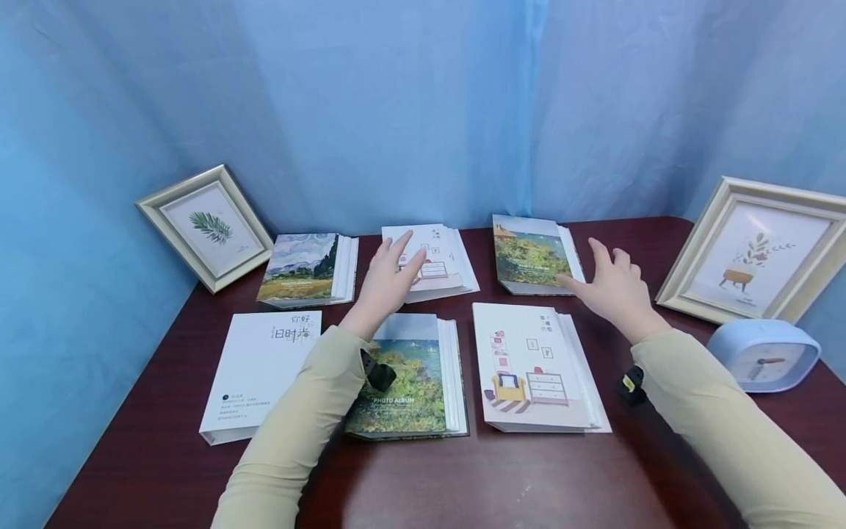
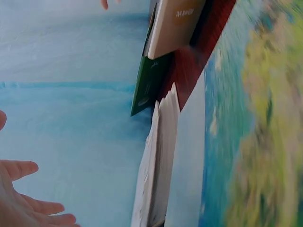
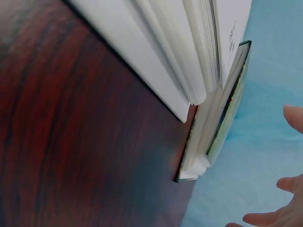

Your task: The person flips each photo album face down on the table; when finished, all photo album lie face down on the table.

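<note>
Six albums on table (image 1: 165, 455) | left hand (image 1: 386, 275) open, over white album (image 1: 436, 261) at 12 o'clock | right hand (image 1: 611, 286) open, at garden album (image 1: 532, 253) right edge, 1 o'clock | bare wood between right hand and frame (image 1: 747, 250)

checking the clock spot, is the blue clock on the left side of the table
No, the blue clock stands at the table's right edge, before the right picture frame.

"PHOTO ALBUM" on the near landscape-cover album (image 1: 406, 382), "你好旧时光" on the white album (image 1: 261, 375), smaller print unreadable
</note>
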`<state>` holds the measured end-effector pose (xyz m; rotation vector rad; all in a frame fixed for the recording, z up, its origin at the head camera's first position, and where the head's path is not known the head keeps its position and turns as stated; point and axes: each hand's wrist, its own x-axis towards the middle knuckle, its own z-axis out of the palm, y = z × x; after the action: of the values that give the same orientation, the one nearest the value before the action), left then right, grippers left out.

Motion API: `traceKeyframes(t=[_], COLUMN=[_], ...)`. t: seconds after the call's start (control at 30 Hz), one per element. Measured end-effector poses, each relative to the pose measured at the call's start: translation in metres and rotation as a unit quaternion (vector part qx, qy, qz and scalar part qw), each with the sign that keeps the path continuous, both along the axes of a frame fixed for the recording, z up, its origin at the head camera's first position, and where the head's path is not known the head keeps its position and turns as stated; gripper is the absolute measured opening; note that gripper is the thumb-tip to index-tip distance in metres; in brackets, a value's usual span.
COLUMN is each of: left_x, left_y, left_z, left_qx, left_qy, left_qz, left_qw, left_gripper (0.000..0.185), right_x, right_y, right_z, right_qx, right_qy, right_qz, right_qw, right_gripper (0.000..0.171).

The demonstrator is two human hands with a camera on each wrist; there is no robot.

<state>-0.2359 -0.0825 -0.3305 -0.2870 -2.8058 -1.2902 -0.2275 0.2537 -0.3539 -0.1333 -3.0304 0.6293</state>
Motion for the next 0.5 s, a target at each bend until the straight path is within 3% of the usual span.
traceKeyframes(t=[0.27, 0.4, 0.5], left_x=[-0.012, -0.015, -0.017], left_y=[0.019, 0.026, 0.031], left_z=[-0.013, -0.018, -0.02], left_qx=[0.091, 0.154, 0.205], left_qy=[-0.045, -0.085, -0.121], left_qz=[-0.011, -0.019, -0.023], left_qw=[0.9948, 0.9841, 0.9711], left_gripper=[0.055, 0.054, 0.053], right_x=[-0.015, -0.023, -0.027], right_y=[0.004, 0.006, 0.01], right_z=[-0.006, -0.012, -0.014], right_qx=[-0.004, -0.003, -0.016], right_qy=[-0.035, -0.057, -0.078], right_qz=[-0.012, -0.01, -0.007], right_qw=[0.999, 0.998, 0.997], right_gripper=[0.099, 0.098, 0.098])
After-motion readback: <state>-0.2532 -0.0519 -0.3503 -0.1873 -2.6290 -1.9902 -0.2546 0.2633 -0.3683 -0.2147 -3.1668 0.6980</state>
